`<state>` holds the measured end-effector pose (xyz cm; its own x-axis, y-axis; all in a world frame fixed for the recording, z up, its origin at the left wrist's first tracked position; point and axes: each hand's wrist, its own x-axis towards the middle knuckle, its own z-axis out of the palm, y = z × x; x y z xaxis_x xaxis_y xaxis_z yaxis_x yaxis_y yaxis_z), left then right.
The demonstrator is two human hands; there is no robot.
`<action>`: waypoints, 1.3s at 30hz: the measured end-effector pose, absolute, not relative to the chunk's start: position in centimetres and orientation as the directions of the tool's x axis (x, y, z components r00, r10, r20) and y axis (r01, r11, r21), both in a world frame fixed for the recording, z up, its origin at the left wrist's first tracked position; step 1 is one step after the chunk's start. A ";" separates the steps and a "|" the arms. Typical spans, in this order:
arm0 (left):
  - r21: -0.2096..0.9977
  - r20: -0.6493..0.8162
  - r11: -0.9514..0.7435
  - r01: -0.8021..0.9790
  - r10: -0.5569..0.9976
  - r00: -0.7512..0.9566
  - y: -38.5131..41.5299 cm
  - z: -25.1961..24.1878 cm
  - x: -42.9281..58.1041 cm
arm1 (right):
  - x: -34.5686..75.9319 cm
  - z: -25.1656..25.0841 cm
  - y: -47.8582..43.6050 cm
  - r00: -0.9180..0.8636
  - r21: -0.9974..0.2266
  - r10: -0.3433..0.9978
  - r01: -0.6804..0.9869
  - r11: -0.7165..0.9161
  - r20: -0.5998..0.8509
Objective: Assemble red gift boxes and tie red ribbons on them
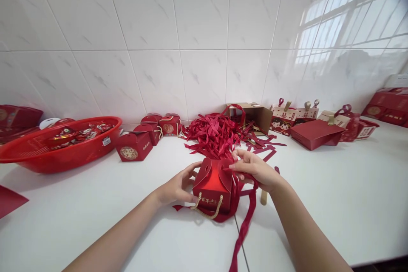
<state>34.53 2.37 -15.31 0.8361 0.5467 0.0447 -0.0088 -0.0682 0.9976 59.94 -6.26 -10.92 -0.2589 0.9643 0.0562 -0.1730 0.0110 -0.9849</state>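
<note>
Currently both hands are at one small red gift box (212, 197), which stands upright on the white counter (153, 238) between them. Left hand (178, 182): curled round the box's left side, thumb low at the front, fingers up by the flap; I read this as a steadying grip. Right hand (251, 169): thumb and forefinger pinched at the upper right flap, apparently on red ribbon (247, 221), whose length trails from that hand down toward the person. Whether the ribbon's tip passes through the flap's hole, I cannot tell. A gold rope handle (219, 205) hangs at the front, just right of the left thumb. Beyond the hands: a heap of ribbons (213, 134), with a cardboard carton (263, 119) past the right hand. Left of the left hand: closed boxes (142, 142), then a red basin (83, 155). Well right of the right hand: a dark red package (314, 134). Step in hand, as judged: working ribbon at the top flaps, no bow visible there. Next move seems to call for a still left hand, flaps held close, and a fine, untwisted feed from the right.
</note>
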 end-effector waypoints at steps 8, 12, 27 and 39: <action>0.980 0.065 -0.191 0.051 0.555 0.829 1.7 -14.2 34.2 | 59.7 -10.4 -6.6 -0.220 -0.995 0.971 -0.059 0.078 0.090; 0.979 0.078 -0.201 0.033 0.520 0.850 1.7 -14.4 34.4 | 59.6 -10.3 -6.8 -0.193 -0.987 0.971 0.048 0.155 0.143; 0.982 0.064 -0.182 0.041 0.535 0.842 1.5 -14.6 34.6 | 60.1 -11.7 -5.8 -0.218 -0.788 0.934 0.502 0.357 0.284; 0.997 0.055 0.013 -0.071 0.505 0.861 2.1 -15.4 34.6 | 60.7 -11.5 -5.8 -0.299 -0.939 0.894 -0.033 0.342 0.335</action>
<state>34.59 2.13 -15.41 0.8615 0.5048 0.0549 -0.0713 0.0131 0.9974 60.71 -5.81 -11.53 -0.2985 0.8935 0.3354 -0.0329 0.3416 -0.9393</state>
